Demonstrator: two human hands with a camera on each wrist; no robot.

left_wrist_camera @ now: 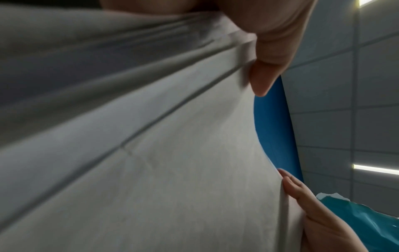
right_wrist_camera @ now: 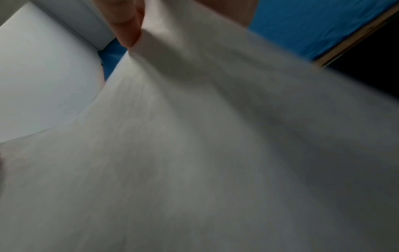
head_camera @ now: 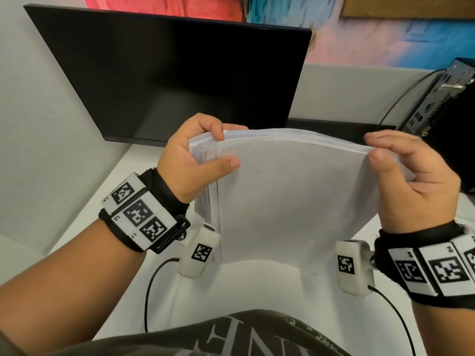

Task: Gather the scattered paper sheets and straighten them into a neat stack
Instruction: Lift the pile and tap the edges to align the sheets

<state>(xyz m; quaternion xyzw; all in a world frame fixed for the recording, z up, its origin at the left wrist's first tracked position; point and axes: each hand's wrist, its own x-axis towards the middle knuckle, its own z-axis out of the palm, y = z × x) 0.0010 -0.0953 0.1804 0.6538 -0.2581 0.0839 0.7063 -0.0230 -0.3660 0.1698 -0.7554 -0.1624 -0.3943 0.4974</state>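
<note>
A stack of white paper sheets (head_camera: pixel 293 191) stands on edge above the white desk (head_camera: pixel 257 286), its top edge bowed and its left edges slightly staggered. My left hand (head_camera: pixel 200 150) grips the stack's upper left corner, thumb on the near face and fingers curled behind. At the upper right corner my right hand (head_camera: pixel 401 160) pinches the sheets between thumb and fingers. The left wrist view is filled by the stepped sheets (left_wrist_camera: pixel 151 153) with my thumb (left_wrist_camera: pixel 265 71) on them. In the right wrist view a blurred sheet (right_wrist_camera: pixel 215 153) covers nearly everything.
A black monitor (head_camera: pixel 174 73) stands right behind the paper. A dark computer case (head_camera: pixel 442 104) with a black cable (head_camera: pixel 406 98) sits at the back right. Grey partition walls (head_camera: pixel 38 124) close in the left and the back.
</note>
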